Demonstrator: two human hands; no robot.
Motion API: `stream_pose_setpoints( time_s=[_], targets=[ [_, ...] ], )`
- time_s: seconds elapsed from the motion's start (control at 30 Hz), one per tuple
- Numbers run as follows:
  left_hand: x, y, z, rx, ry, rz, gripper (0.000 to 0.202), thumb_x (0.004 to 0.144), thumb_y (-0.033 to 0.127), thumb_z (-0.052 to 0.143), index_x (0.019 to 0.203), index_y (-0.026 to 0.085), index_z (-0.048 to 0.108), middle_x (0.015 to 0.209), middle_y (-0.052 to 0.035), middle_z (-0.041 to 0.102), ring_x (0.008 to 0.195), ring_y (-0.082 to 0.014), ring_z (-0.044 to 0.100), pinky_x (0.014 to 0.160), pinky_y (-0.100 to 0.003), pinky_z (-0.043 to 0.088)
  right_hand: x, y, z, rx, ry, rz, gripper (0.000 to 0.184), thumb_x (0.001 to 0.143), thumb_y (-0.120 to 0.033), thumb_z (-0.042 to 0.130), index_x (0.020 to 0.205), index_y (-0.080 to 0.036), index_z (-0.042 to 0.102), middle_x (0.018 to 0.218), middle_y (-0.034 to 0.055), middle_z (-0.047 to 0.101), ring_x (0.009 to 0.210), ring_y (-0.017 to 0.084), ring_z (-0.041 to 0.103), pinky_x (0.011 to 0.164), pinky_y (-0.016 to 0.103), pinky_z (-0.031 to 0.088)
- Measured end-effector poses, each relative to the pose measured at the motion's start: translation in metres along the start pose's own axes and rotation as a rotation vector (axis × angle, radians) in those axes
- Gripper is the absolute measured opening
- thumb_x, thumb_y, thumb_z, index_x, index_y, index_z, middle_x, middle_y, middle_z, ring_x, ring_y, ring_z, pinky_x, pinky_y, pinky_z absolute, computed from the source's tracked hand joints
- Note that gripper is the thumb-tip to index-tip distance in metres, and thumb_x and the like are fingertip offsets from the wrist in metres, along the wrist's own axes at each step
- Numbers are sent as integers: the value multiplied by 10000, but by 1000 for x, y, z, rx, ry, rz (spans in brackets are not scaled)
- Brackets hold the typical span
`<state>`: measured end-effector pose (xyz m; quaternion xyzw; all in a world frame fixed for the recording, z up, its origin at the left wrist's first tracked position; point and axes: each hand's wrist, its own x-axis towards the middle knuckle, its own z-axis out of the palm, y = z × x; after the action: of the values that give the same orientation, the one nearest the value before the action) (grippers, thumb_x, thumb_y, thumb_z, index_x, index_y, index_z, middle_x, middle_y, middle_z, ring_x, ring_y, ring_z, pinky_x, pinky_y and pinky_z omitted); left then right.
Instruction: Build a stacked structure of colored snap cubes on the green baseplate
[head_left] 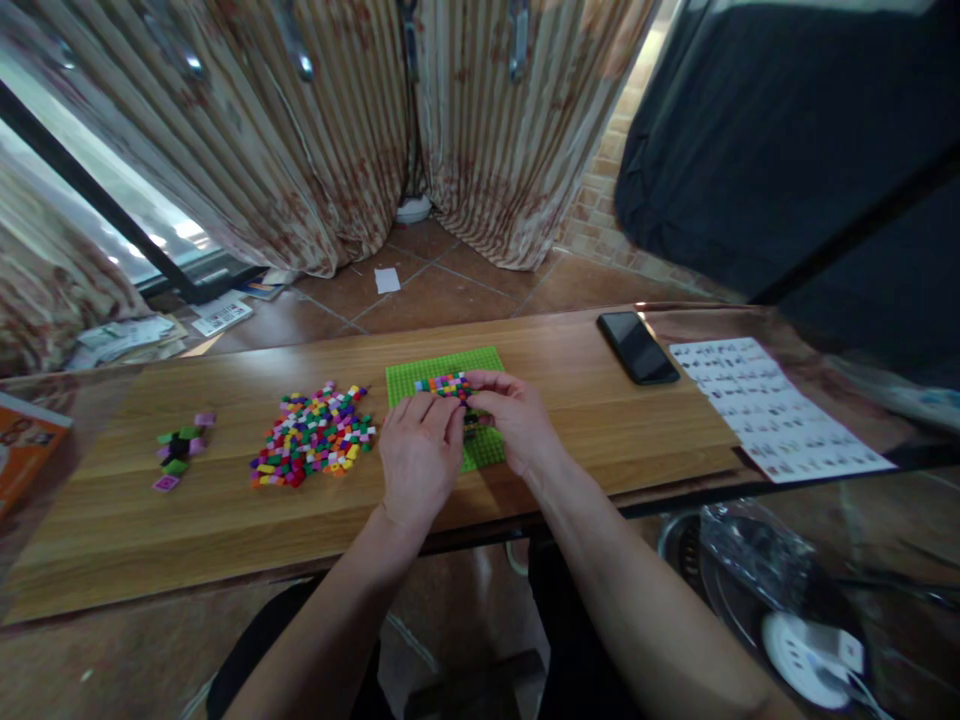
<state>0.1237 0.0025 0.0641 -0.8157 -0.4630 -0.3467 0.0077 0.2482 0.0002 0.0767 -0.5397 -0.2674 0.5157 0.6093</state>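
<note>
A small block of multicoloured toy bricks (444, 384) stands over the green studded baseplate (491, 362) in the middle of the table. Against its near side my left hand (421, 448) is closed, fingers bent and thumb pointing at the bricks. My right hand (516, 418) pinches at the right end of the block, thumb and fingertips close to the left thumb. Between the fingertips a small dark part shows, too small to name. The fingers hide the front of the block and part of the baseplate.
Left of the baseplate lies a pile of loose coloured bricks (315, 435). A smaller group of green, pink and black bricks (180, 443) is farther left. A black phone (637, 347) and a printed sheet (772, 405) lie at the right. The table's front edge (300, 570) runs below my forearms.
</note>
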Motion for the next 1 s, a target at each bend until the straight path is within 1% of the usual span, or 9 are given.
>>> stream_pose_setpoints(
  time_s=[0.13,0.33,0.57,0.73,1.0],
  targets=[
    [0,-1,1,-30,13,-15,169,898,263,540,869,187,688,841,-53,679,813,-202,588,768,-332,447,0,1,0,-20,-2,-13,226,544,-178,688,770,-175,704,781,-6,676,684,108,558,657,248,437],
    [0,-1,1,-66,5,-34,153,891,257,546,871,194,684,843,-47,675,822,-199,593,778,-331,451,2,3,1,-59,18,-69,229,534,-148,679,759,-181,705,791,-4,690,691,114,572,644,244,459],
    [2,1,-4,-132,-24,-63,131,865,212,543,859,196,673,846,-43,670,827,-194,593,783,-330,458,3,5,0,-112,19,-116,226,562,-132,668,778,-180,713,793,-2,697,690,115,582,666,253,471],
    [2,0,-3,-145,2,-67,149,869,224,552,795,196,678,801,-37,665,784,-182,590,750,-315,453,4,4,-1,-137,6,-125,236,570,-121,679,796,-174,717,793,-8,685,667,105,570,687,264,475],
    [2,-3,-2,-165,1,-64,157,869,232,560,782,200,685,791,-32,669,766,-173,588,735,-307,447,5,4,-4,-123,-49,-140,243,572,-108,690,803,-180,717,821,3,696,720,124,603,724,286,491]
  ],
)
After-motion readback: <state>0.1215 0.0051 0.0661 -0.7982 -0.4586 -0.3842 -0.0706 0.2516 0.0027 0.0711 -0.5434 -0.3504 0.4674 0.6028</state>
